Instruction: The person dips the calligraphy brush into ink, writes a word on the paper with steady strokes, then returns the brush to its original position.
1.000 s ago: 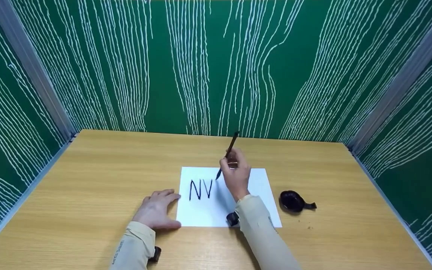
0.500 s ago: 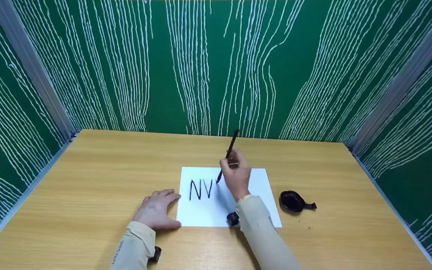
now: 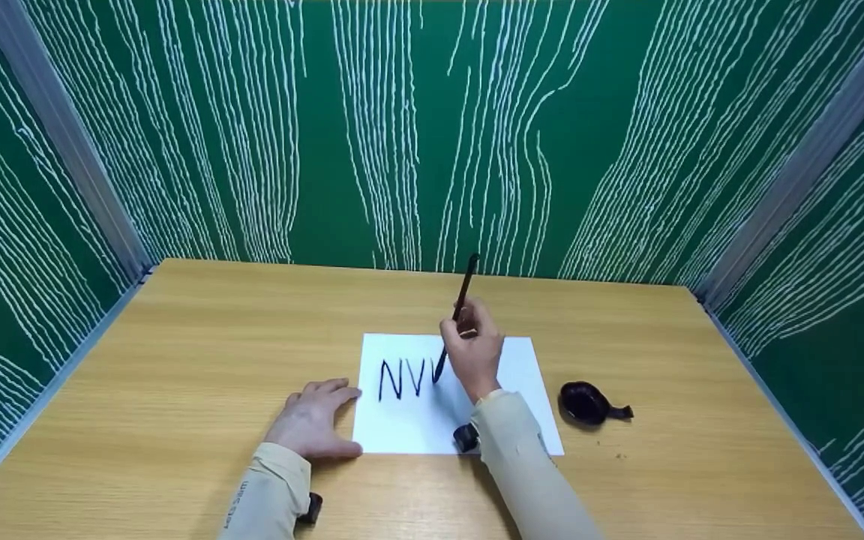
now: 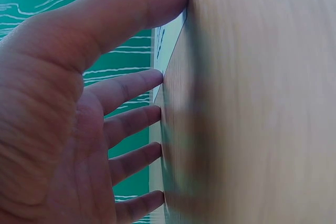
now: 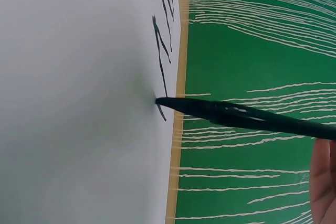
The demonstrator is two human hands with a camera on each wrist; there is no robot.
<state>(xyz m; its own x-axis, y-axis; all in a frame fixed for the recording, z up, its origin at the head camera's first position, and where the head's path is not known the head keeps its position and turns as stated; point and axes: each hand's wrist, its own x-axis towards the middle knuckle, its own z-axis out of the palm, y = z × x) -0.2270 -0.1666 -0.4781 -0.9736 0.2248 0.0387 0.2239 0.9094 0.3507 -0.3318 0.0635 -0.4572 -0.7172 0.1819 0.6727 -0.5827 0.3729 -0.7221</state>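
A slim black paintbrush [image 5: 236,116] is pinched in my right hand [image 3: 477,352], its handle leaning up and away. In the right wrist view its pointed tip touches the white paper [image 3: 402,431] at a dark stroke. The letters N and V [image 3: 415,377] stand in black on the sheet's upper left, and the new slanting stroke is to their right. My left hand [image 3: 312,420] rests beside the sheet with thumb and fingers spread. Its thumb [image 4: 152,3] and index fingertip meet the paper's left edge, while the other fingertips rest on the wood.
Right of the paper sits a small black dish [image 3: 583,403] with a short handle. A few crumbs lie below it on the wooden table [image 3: 199,337]. Green walls [image 3: 447,135] with white wavy lines enclose the back and sides.
The brush tip has moved down the paper, towards me, leaving a short slanted stroke right of the V. My left hand and the dish have stayed in place.
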